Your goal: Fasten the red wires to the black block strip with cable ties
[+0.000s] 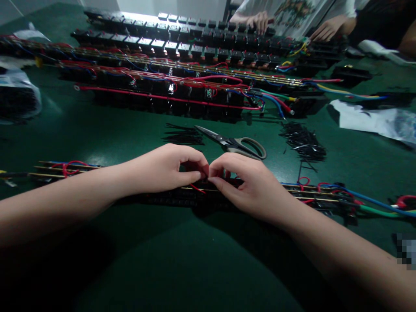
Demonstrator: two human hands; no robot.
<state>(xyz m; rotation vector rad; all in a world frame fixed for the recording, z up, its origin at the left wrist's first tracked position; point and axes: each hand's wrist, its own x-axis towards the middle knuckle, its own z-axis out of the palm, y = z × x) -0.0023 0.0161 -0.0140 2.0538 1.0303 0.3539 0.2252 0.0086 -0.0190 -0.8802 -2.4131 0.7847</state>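
Observation:
A long black strip assembly [175, 200] with brass-coloured rods and red and blue wires lies across the table in front of me. Over its middle, my left hand [182, 167] is closed in a pinch, thumb against fingers. My right hand [240, 175] pinches right beside it, the fingertips of both hands almost touching. Whatever sits between the fingertips is too small and dark to make out. A short red wire [197, 189] shows just below the left fingertips. Blue and green wires [373, 209] trail off the strip's right end.
Scissors [234, 143] lie just beyond my hands, between a small bunch of black cable ties [183, 135] and a larger pile of cable ties [303, 141]. Several similar wired strips [169, 102] fill the far side. A co-worker's hands [260, 21] rest there. Plastic bags [367, 119] lie at the sides.

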